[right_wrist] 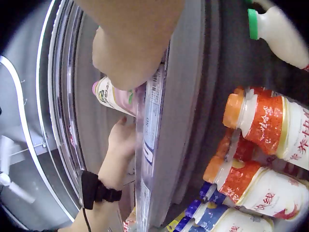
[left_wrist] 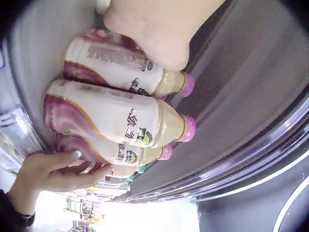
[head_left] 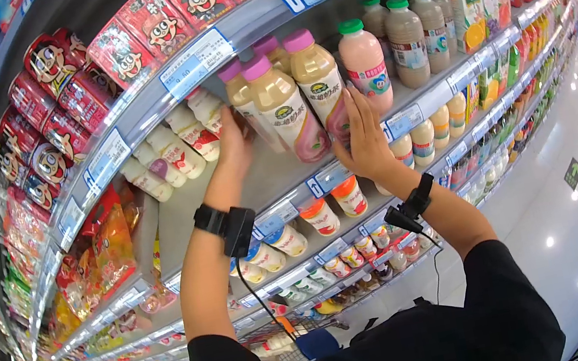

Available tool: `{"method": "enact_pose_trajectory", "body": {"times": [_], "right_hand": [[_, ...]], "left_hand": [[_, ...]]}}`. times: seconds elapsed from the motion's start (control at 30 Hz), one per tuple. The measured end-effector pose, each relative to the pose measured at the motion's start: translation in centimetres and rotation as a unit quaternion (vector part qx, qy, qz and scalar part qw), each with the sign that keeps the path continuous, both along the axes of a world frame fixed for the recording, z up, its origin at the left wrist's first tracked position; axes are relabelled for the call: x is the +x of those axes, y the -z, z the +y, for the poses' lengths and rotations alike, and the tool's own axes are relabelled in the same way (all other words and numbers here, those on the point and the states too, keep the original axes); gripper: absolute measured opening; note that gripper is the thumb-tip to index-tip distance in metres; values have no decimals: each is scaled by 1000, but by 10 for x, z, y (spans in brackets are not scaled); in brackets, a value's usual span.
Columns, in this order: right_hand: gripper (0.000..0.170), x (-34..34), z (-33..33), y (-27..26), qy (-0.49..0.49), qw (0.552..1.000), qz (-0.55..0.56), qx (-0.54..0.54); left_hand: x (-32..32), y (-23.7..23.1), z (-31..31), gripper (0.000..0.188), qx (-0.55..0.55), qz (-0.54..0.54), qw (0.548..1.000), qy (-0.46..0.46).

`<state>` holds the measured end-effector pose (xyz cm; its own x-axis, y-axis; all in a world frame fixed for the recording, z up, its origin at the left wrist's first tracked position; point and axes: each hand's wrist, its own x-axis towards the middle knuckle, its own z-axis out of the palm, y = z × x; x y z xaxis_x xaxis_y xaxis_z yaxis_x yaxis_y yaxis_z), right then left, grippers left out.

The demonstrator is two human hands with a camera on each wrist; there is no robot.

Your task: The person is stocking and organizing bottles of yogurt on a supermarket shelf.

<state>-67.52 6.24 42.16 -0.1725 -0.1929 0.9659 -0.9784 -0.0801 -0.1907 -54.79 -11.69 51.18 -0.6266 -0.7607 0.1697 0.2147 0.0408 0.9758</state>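
Four pink-capped bottles are grouped upright near the front edge of the shelf. The right hand is laid against the side of the rightmost one, its fingers extended. The left hand is placed between the group and some small white bottles; its fingertips are hidden, so whether anything is pinched cannot be told. Price labels are fixed along the shelf's front edge.

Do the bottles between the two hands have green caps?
No, the head view shows the bottles between the left hand and the right hand wearing purple caps.
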Motion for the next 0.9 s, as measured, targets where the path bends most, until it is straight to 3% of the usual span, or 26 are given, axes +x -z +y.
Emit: {"method": "enact_pose_trajectory", "body": {"times": [0.2, 0.3, 0.43, 0.53, 0.9], "right_hand": [[76, -3, -2, -1, -30, 999, 1, 26], [77, -4, -3, 0, -34, 999, 5, 27], [82, -6, -6, 4, -47, 999, 0, 21], [83, -6, -5, 4, -45, 999, -2, 28], [80, -6, -9, 6, -39, 999, 11, 17]], "left_hand": [[-30, 9, -4, 60, 27, 124, 990, 64], [-31, 6, -4, 58, 104, 143, 982, 66], [-38, 8, -9, 51, 144, 135, 980, 36], [-41, 15, -24, 50, 168, 129, 975, 63], [-49, 32, -42, 44, 118, 182, 971, 98]]}}
